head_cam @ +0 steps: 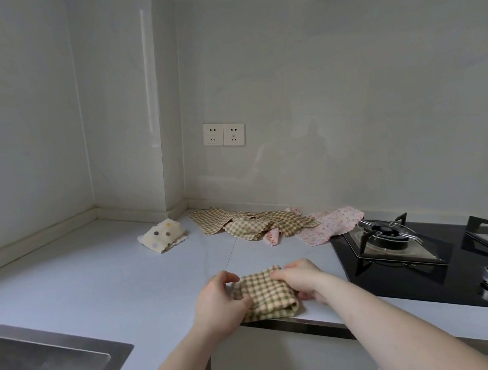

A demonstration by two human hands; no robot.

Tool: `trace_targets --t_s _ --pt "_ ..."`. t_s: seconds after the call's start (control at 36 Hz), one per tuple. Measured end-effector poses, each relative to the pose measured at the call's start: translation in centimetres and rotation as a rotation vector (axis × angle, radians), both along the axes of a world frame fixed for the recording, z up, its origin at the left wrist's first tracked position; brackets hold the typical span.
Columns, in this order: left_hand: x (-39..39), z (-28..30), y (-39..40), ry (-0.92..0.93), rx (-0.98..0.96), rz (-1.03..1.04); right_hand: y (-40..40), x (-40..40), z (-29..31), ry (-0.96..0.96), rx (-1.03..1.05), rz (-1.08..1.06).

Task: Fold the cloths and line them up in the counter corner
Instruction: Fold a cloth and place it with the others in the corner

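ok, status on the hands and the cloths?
Left hand and right hand both gripping checked cloth at counter edge, mid-fold. Polka-dot cloth folded near corner. Unfolded pile waiting by stove.

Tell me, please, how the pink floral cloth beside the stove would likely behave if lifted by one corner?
The pink floral cloth lies thin and rumpled, so it would probably hang limp. It looks light. Its end seems tucked under the checked cloths, so lifting might drag them.

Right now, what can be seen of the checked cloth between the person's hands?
The checked cloth is soft woven-looking fabric in a cream, tan and reddish check. It is folded into a thick, roughly square bundle with a rounded fold along its near side. It lies flat on the pale counter at its front edge, left of the hob. The left hand grips its left side and the right hand pinches its far right corner.
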State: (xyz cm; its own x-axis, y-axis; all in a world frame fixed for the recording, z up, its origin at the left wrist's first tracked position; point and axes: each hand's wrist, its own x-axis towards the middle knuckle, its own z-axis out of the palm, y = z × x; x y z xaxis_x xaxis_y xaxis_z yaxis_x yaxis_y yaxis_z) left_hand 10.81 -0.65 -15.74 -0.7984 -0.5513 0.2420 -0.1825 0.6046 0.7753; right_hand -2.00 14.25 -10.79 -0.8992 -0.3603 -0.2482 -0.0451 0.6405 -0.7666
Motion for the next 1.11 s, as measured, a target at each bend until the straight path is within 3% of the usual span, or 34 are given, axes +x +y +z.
trace_targets --t_s 0.14,0.28,0.44,0.75,0.89,1.11 --pt "0.0 0.1 -0.2 0.002 -0.005 0.002 -0.1 -0.4 0.4 -0.054 0.019 -0.001" --pt "0.0 -0.1 -0.3 -0.001 0.013 -0.012 0.1 -1.4 0.3 -0.227 -0.210 0.024" --pt "-0.3 -0.1 -0.3 0.015 0.046 -0.022 0.7 -1.5 0.0 -0.220 -0.353 0.048" --pt "0.0 0.8 -0.3 0.121 0.392 -0.087 0.1 -0.1 1.6 -0.061 -0.331 0.279" --pt "0.0 0.6 -0.5 0.143 0.367 -0.087 0.1 0.1 1.6 0.056 -0.291 0.351" --pt "0.2 0.5 -0.2 0.263 0.323 0.022 -0.9 0.4 0.6 0.412 -0.256 0.200"
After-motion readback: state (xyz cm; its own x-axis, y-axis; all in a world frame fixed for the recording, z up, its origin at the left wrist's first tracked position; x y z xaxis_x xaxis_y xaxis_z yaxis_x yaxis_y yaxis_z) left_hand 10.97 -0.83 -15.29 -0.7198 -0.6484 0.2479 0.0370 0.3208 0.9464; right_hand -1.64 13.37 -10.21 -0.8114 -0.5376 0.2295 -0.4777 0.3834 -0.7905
